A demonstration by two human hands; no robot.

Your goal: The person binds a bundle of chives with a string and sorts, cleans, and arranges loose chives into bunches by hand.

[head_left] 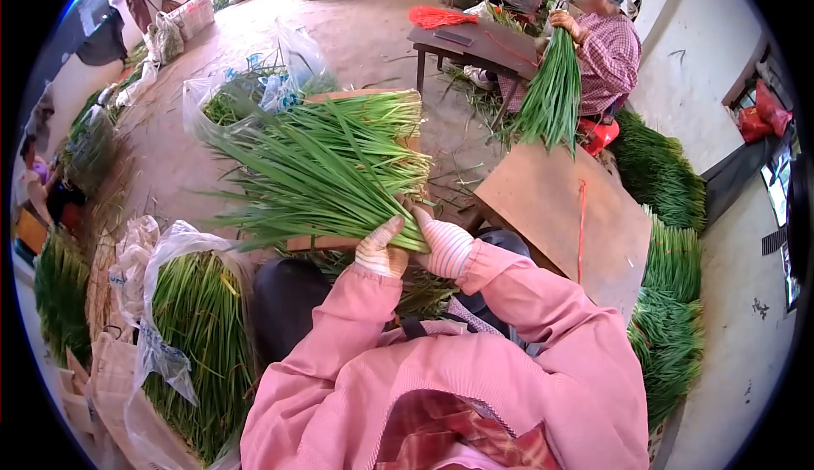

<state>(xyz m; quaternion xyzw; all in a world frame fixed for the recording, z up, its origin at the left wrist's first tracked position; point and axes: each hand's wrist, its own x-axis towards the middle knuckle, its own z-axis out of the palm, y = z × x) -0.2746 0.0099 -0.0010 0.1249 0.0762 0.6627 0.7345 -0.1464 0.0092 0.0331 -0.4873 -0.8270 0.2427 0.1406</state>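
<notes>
Both hands, in striped gloves, are closed round the pale stem end of a bunch of garlic chives (326, 186). My left hand (381, 248) grips it from the near left side, and my right hand (441, 241) holds the stem ends from the right. The long green leaves fan out to the upper left. Behind and partly under the bunch lies a pile of more chives (381, 118) on a low board, its pale ends toward the right. The palms and some fingertips are hidden by the stems.
At my right stands a wooden table (543, 207) with a red tie (582, 233) on it. Tied chive bundles (666, 317) line the right wall. A plastic bag of chives (199, 326) stands at my left, another bag (229, 101) beyond the pile. A co-worker (602, 55) holds chives.
</notes>
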